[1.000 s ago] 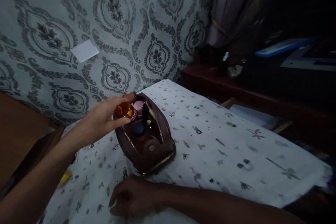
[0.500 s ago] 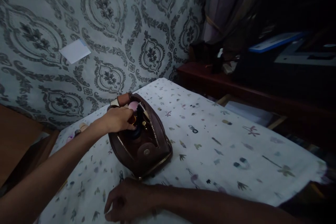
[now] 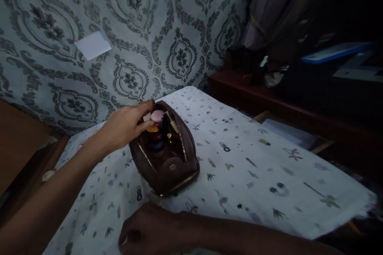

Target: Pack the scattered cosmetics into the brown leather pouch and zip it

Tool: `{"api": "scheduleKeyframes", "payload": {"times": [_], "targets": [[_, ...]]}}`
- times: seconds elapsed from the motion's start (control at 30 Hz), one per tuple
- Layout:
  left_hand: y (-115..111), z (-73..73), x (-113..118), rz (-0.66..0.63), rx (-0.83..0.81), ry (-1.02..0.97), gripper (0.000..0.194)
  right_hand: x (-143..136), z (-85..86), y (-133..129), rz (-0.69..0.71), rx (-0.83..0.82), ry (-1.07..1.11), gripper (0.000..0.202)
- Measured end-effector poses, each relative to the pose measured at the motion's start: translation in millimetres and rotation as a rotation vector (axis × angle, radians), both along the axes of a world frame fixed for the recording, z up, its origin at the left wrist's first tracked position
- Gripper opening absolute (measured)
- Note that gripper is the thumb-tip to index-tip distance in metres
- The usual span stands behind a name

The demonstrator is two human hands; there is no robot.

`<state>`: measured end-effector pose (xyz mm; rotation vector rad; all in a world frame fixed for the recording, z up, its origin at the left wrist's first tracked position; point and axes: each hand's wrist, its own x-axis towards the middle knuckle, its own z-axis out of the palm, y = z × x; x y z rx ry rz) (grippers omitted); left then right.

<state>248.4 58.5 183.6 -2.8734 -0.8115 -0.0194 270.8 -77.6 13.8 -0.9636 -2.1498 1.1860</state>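
A dark brown zip bag [image 3: 188, 145] lies unzipped on the bed-like surface, its mouth facing up. Inside it I can see a round pink item [image 3: 157, 116], a jar with an orange-gold lid [image 3: 153, 128], a dark blue round item [image 3: 157, 146], a small gold-coloured piece [image 3: 169, 138] and a slim beige-ended item [image 3: 173, 127]. My left hand [image 3: 127, 125] reaches over the bag's left rim, thumb and fingers apart near the jar lid and a small white piece [image 3: 147, 117]. My right hand [image 3: 146, 229] rests below the bag, fingers curled, nothing visible in it.
A white sheet [image 3: 239, 191] with small printed motifs covers the surface. Patterned wallpaper [image 3: 131, 75] with a white card [image 3: 93, 45] rises behind. At right stand a dark red desk [image 3: 236, 87] and an open drawer [image 3: 287, 133]. A brown wooden panel [image 3: 20, 139] is at left.
My left hand has drawn up out of the bag's middle toward its left rim, its fingers spreading and uncovering the orange-lidded jar. The right hand stays nearly in place.
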Motion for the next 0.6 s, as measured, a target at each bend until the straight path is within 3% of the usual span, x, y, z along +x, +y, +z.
{"api": "scheduleKeyframes", "payload": {"times": [0.07, 0.13, 0.27, 0.33, 0.4, 0.5, 0.6], "targets": [[-13.6, -2.9, -28.8, -0.025, 0.06, -0.263, 0.037, 12.7, 24.1, -10.9, 0.101, 0.153, -0.008, 0.024], [-28.2, -14.1, -61.7, 0.033, 0.097, -0.428, 0.031, 35.0, 51.9, -21.0, 0.113, 0.356, -0.019, 0.02], [-49.2, -55.8, -125.2, 0.13, 0.12, -0.579, 0.025, 89.9, 95.8, -23.0, -0.378, 0.583, -0.171, 0.018], [-53.4, -81.6, -151.4, 0.206, 0.05, -0.65, 0.03, 110.9, 107.1, -12.7, -0.477, 0.577, -0.307, 0.02], [-54.3, -107.6, -173.1, 0.362, -0.07, -0.713, 0.039, 124.5, 113.9, 1.4, -0.5, 0.521, -0.44, 0.023], [-52.9, -142.8, -197.4, 0.544, -0.236, -0.759, 0.048, 133.1, 122.9, 22.6, -0.424, 0.39, -0.594, 0.022], [-52.8, -169.2, -210.8, 0.598, -0.345, -0.743, 0.048, 131.0, 134.2, 39.9, -0.319, 0.337, -0.697, 0.018]]}}
